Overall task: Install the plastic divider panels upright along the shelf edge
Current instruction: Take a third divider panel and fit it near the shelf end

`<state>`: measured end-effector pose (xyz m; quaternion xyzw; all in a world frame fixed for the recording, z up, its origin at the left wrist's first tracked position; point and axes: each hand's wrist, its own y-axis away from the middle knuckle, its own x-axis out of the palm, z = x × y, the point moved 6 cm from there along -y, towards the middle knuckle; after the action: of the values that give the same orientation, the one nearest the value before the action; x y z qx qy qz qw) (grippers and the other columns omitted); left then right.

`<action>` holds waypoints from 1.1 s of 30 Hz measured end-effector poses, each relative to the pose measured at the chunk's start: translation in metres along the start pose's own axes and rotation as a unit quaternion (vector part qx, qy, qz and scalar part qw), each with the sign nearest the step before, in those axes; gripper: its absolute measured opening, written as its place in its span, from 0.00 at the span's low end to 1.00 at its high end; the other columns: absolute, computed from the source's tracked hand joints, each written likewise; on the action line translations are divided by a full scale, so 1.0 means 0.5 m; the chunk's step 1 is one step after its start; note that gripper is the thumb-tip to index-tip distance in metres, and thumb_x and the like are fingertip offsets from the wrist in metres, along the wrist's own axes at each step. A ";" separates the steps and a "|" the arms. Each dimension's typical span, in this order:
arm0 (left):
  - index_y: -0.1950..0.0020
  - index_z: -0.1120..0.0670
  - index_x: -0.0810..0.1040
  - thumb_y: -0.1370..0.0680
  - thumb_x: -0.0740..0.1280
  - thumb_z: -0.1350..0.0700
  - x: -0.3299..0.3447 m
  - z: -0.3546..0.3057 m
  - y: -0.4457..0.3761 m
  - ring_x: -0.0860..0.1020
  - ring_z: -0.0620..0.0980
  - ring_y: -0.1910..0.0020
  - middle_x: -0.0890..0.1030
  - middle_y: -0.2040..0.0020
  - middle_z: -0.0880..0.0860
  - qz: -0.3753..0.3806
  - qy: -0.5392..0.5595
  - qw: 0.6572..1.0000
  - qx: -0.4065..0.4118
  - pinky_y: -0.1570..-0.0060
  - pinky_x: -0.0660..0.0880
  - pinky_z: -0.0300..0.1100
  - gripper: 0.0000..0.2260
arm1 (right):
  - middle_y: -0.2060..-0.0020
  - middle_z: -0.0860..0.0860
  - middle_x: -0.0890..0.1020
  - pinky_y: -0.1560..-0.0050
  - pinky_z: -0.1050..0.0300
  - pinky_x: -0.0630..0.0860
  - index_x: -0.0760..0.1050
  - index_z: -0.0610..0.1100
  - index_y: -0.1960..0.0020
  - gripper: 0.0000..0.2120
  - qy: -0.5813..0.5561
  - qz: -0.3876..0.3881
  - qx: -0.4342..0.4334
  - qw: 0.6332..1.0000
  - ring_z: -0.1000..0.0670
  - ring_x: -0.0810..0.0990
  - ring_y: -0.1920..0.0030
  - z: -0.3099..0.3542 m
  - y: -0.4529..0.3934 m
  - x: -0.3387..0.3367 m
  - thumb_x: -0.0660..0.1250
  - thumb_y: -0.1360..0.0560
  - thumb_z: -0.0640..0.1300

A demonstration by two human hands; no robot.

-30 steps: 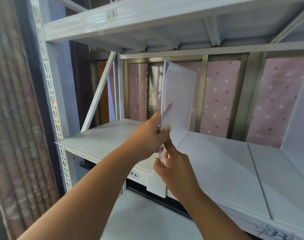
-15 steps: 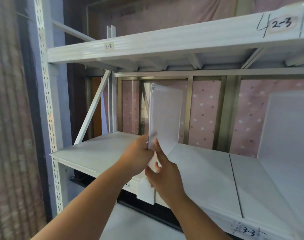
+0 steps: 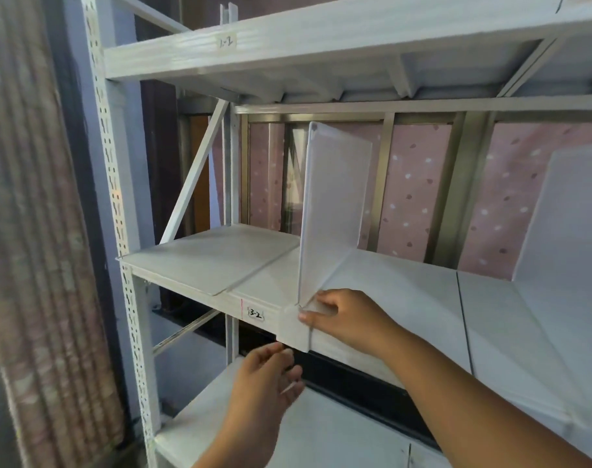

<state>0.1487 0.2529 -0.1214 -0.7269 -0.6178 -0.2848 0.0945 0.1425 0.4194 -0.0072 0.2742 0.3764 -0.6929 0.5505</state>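
Note:
A translucent white plastic divider panel [image 3: 331, 211] stands upright on the white metal shelf [image 3: 406, 298], its front tab hanging over the shelf's front edge beside the label "3-2". My right hand [image 3: 348, 315] rests on the panel's base at the shelf edge, thumb pressing its front corner. My left hand [image 3: 271, 373] hovers just below the hanging tab, fingers loosely curled and holding nothing. A second divider panel [image 3: 564, 224] stands upright at the far right of the same shelf.
An upper shelf [image 3: 321, 38] labelled "2-2" hangs overhead. A perforated white upright post [image 3: 119, 231] and a diagonal brace [image 3: 193, 177] bound the left end. A lower shelf [image 3: 321, 434] lies beneath my hands. A curtain [image 3: 34, 231] hangs at far left; pink dotted fabric [image 3: 416, 190] behind.
The panel has gone from held up in both hands to standing seated on the shelf edge. My left hand has let go and dropped below the tab; my right hand moved onto the panel's base.

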 end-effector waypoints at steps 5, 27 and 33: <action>0.31 0.59 0.77 0.18 0.72 0.55 0.021 0.106 -0.018 0.82 0.65 0.44 0.81 0.36 0.66 0.024 0.151 0.976 -0.153 0.56 0.80 0.55 0.17 | 0.21 0.53 0.65 0.29 0.56 0.64 0.66 0.49 0.22 0.38 0.133 0.038 -0.047 0.989 0.50 0.67 0.24 0.009 0.010 0.012 0.69 0.27 0.65; 0.32 0.65 0.80 0.13 0.61 0.54 0.064 0.060 -0.119 0.88 0.60 0.43 0.86 0.38 0.66 0.052 0.296 0.953 0.028 0.51 0.87 0.51 0.17 | 0.73 0.54 0.69 0.73 0.58 0.60 0.63 0.50 0.70 0.24 0.297 -0.067 -0.087 0.949 0.50 0.71 0.69 0.073 -0.025 0.027 0.67 0.30 0.67; 0.33 0.65 0.81 0.13 0.63 0.55 0.043 0.046 -0.141 0.89 0.59 0.48 0.87 0.40 0.66 0.038 0.313 0.949 0.032 0.53 0.87 0.50 0.16 | 0.72 0.56 0.64 0.73 0.59 0.55 0.60 0.51 0.69 0.27 0.332 -0.065 -0.099 0.936 0.49 0.70 0.67 0.113 -0.069 0.033 0.71 0.36 0.69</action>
<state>0.0901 0.2975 -0.1440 -0.6211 -0.5377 -0.4738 0.3171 0.1070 0.3675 0.0193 0.4077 0.6217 -0.5557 0.3721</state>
